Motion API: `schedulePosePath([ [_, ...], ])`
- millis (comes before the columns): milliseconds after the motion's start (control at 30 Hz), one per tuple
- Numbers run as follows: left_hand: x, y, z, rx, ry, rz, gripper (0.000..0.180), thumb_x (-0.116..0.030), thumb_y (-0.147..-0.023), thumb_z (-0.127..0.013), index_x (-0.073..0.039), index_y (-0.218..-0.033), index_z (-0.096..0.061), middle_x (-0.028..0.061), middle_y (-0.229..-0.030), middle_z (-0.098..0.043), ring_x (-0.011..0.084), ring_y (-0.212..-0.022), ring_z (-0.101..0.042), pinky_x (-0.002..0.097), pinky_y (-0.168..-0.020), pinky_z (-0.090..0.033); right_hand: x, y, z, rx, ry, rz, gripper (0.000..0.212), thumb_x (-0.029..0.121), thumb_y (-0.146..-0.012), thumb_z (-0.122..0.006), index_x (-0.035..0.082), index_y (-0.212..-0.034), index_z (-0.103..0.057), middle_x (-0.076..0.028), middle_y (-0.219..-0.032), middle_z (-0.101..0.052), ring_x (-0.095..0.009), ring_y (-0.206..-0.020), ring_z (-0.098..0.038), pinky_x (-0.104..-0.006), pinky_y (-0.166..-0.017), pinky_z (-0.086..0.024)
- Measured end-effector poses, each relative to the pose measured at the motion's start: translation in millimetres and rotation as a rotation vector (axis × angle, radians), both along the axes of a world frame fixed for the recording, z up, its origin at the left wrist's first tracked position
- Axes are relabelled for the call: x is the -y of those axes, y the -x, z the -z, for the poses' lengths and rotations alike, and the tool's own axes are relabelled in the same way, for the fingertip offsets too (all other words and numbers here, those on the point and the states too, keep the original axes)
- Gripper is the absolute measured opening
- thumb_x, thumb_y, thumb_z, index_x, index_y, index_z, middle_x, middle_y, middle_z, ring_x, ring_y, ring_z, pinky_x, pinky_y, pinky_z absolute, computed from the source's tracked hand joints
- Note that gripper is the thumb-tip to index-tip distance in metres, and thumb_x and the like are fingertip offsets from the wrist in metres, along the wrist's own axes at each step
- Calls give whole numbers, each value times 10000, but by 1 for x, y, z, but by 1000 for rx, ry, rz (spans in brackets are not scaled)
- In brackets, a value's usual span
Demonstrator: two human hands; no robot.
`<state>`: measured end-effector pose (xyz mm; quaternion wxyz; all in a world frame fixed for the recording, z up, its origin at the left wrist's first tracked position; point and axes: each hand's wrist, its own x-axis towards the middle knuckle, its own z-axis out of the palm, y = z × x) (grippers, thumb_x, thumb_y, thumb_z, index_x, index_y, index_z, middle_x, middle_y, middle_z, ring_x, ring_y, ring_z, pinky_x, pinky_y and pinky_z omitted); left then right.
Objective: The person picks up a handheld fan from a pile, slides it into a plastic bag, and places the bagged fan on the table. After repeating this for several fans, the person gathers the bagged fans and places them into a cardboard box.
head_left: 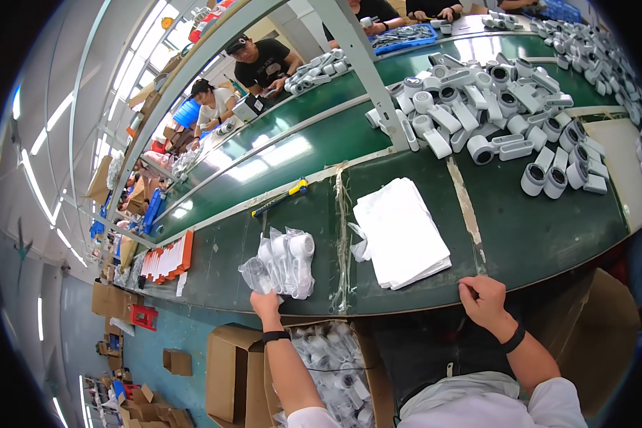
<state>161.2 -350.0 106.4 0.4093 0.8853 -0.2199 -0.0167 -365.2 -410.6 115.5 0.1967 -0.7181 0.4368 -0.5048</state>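
My left hand is closed on the near edge of a clear plastic bag at the front of the green table. Next to it lie several white devices with round heads and handles, wrapped in clear plastic. My right hand is curled shut at the table's front edge, with nothing visible in its fingers. Between my hands, farther in, lies a stack of flat white bags or sheets. Behind the wrapped devices is a yellow and black hand tool, perhaps a screwdriver or hammer.
Unwrapped white devices form a big heap at the right. An open carton of bagged devices stands below the edge, beside another carton. Orange-edged sheets lie left. A metal post rises behind; co-workers sit across the green conveyor.
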Motion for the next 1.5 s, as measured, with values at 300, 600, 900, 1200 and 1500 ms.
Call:
schedulePosePath([
  [300, -4, 15, -14, 220, -248, -110, 518, -266, -750, -754, 37, -1144, -611, 244, -1096, -636, 401, -1034, -609, 457, -882, -476, 1, 3, 2, 9, 12, 2, 36, 24, -760, -690, 44, -785, -674, -56, -592, -564, -197, -483, -548, -303, -467, -418],
  [600, 1, -28, -4, 179, -16, 244, 441, -267, -827, -684, -10, -1182, -628, 220, -1218, -545, 390, -1088, -551, 427, -967, -432, 1, -1, -1, -13, 34, 4, 41, 22, -753, -695, 44, -781, -675, -55, -594, -567, -204, -495, -555, -308, -470, -421],
  [900, 51, 115, -93, 360, -527, 182, 704, -585, -725, -733, -189, -1285, -572, 112, -1503, -296, 427, -1392, -227, 729, -990, -280, 2, -1, 3, -46, 34, 17, 37, 27, -756, -693, 51, -775, -673, -54, -586, -557, -201, -489, -548, -309, -462, -410],
  [1200, 60, 81, -85, 126, -700, 289, 989, -639, -621, -762, -200, -1425, -389, 100, -1548, -257, 481, -1396, -209, 817, -956, -207, 2, -2, 3, -52, 37, -11, 53, -4, -747, -683, 23, -790, -667, -84, -599, -570, -216, -487, -539, -311, -477, -407],
  [1500, 66, 61, -62, 147, -771, 299, 934, -620, -623, -699, -81, -1365, -520, 193, -1468, -379, 494, -1323, -331, 518, -1074, -352, 3, -6, 1, -62, 36, 10, 68, 3, -746, -689, 51, -790, -670, -56, -576, -541, -201, -476, -524, -306, -455, -396],
])
